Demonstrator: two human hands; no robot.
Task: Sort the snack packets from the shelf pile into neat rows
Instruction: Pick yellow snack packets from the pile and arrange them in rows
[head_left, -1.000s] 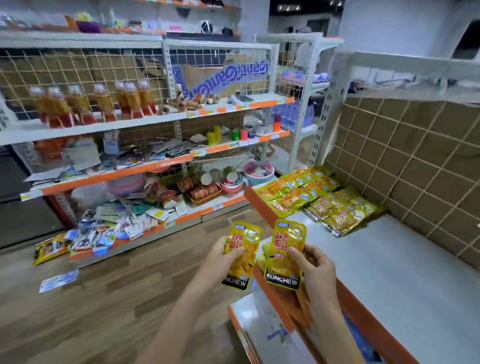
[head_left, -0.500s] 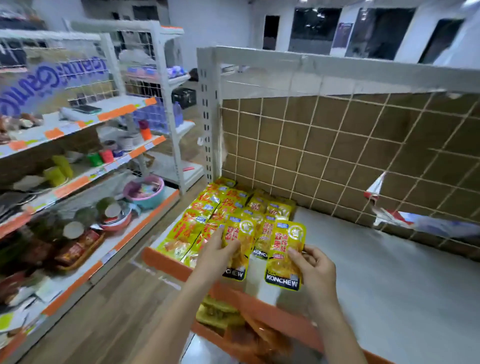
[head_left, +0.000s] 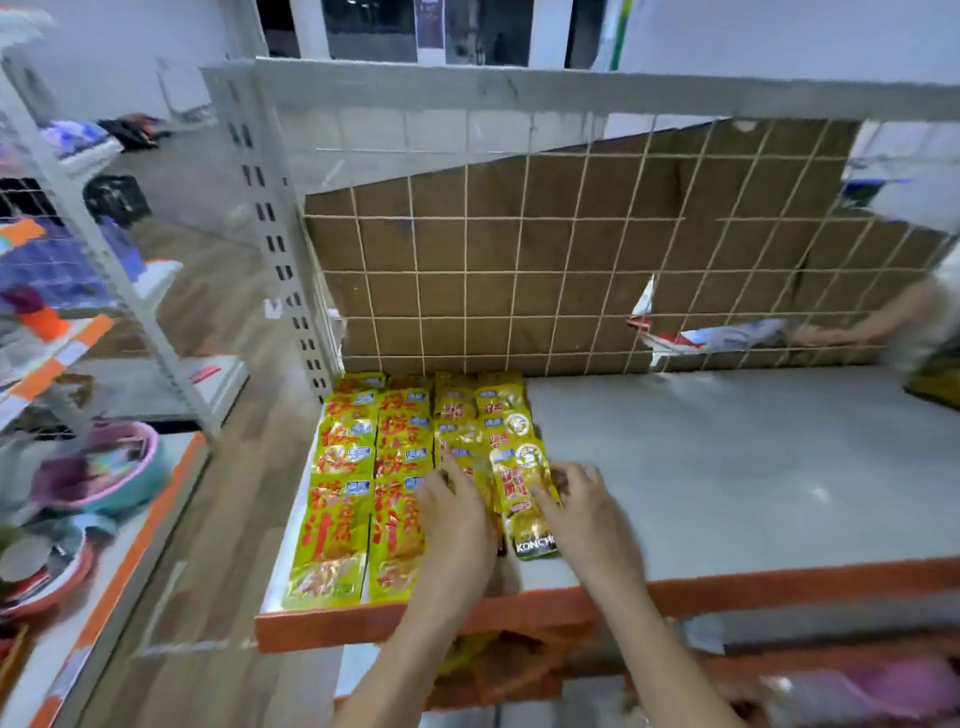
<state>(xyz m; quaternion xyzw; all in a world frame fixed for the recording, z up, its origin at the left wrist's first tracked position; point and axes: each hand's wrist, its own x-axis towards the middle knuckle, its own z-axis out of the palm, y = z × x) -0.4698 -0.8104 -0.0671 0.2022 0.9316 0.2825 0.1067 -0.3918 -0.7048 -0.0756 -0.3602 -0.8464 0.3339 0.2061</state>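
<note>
Yellow snack packets (head_left: 343, 499) lie in neat rows at the left end of the grey shelf (head_left: 727, 467). My left hand (head_left: 457, 519) lies palm down with straight fingers on a packet (head_left: 480, 480) in the third row, covering most of it. My right hand (head_left: 587, 514) pinches the right edge of a yellow KONCHEW packet (head_left: 522, 488), thumb on top, at the front of the fourth row. That packet lies slightly tilted on the shelf. More yellow and orange packets (head_left: 467, 660) sit heaped on the lower shelf under the orange front edge (head_left: 727, 587).
A wire mesh backed with brown cardboard (head_left: 519, 270) closes the shelf's rear. Another person's hand (head_left: 831, 332) reaches along the far side at the right. A white upright post (head_left: 280, 270) stands at the back left. Stocked shelves with bowls (head_left: 104, 467) line the aisle to the left.
I turned right to face the shelf. Both hands came down from holding a packet each in the air to the shelf surface, laying the packets at the front of the two right-hand rows.
</note>
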